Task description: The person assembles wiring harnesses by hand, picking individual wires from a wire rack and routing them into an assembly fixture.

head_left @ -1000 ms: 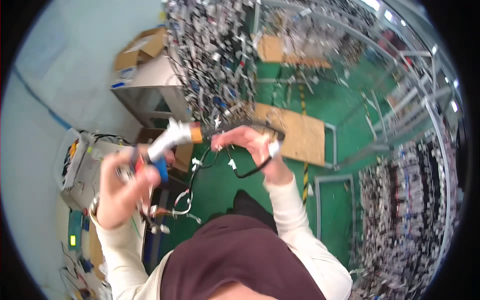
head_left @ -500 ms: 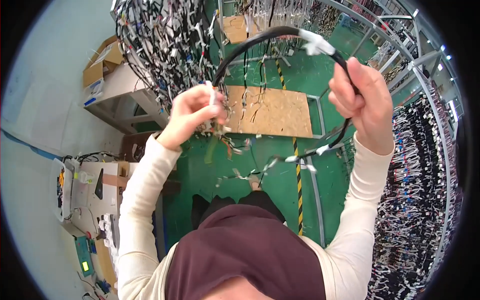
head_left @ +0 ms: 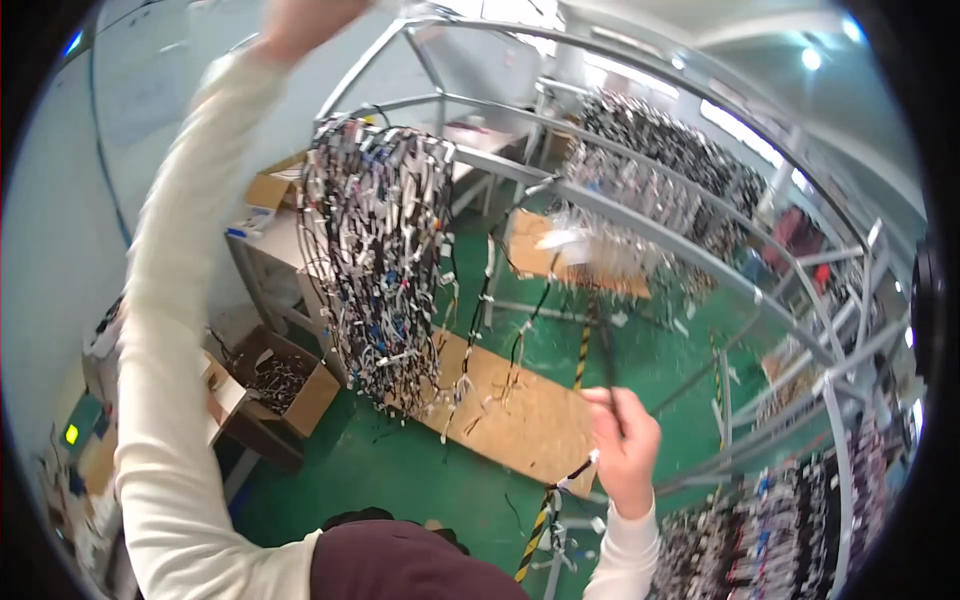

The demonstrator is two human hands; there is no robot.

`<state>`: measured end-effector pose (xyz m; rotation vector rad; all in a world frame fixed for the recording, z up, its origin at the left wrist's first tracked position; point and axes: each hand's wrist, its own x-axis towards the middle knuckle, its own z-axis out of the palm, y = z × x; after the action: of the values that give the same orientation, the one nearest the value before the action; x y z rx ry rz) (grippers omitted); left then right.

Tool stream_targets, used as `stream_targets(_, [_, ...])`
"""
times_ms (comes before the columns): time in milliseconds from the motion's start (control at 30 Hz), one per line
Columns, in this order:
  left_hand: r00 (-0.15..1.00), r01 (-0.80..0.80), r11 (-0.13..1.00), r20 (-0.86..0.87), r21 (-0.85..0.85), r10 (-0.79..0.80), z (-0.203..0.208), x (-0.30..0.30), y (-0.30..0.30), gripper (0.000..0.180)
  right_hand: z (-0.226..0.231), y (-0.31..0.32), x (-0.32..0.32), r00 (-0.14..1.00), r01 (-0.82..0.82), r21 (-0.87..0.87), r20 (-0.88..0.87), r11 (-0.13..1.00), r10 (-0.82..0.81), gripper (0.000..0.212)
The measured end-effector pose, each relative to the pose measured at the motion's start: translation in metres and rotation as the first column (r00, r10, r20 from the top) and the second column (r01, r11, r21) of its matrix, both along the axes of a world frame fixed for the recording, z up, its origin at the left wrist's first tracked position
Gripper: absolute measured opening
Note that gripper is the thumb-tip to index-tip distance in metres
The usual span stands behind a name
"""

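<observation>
My right hand (head_left: 625,440) is closed around a black wire harness (head_left: 608,360) at right of centre. Above the hand the harness runs up to a blurred white piece (head_left: 566,243); below it, a white-taped stretch and a tail of thin branches hang down. My left hand (head_left: 312,28) is raised high at the top edge, smeared by motion and partly cut off, its fingers out of sight. The raised left sleeve fills the left side. Between my arms hangs a thick bundle of harnesses (head_left: 375,260) with many white connectors.
A grey metal frame (head_left: 640,215) arches across the middle and right. Beneath the bundle lies a brown board (head_left: 500,420) over the green floor. An open cardboard box (head_left: 310,395) of cable pieces stands at left. More harnesses (head_left: 760,530) hang at lower right and far back.
My left hand has swung up to the top edge. The right hand has moved lower in the picture, still gripping the harness. The view has tilted up, showing more of the frame and ceiling.
</observation>
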<state>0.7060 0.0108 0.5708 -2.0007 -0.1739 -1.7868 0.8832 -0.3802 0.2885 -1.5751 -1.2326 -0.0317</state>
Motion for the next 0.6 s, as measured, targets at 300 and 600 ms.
stream_targets(300, [0.844,0.001,0.936,-0.503,-0.351,-0.189,-0.121,0.315,-0.048,0.051,-0.006,-0.051,0.045,0.958,0.277,0.39,-0.183,0.878,-0.221,0.036])
stream_targets(600, [0.926,0.372,0.566,0.249,-0.736,-0.285,-0.312,0.273,0.003,0.046,0.087,0.055,0.177,0.955,0.162,0.351,0.181,0.922,-0.236,0.018])
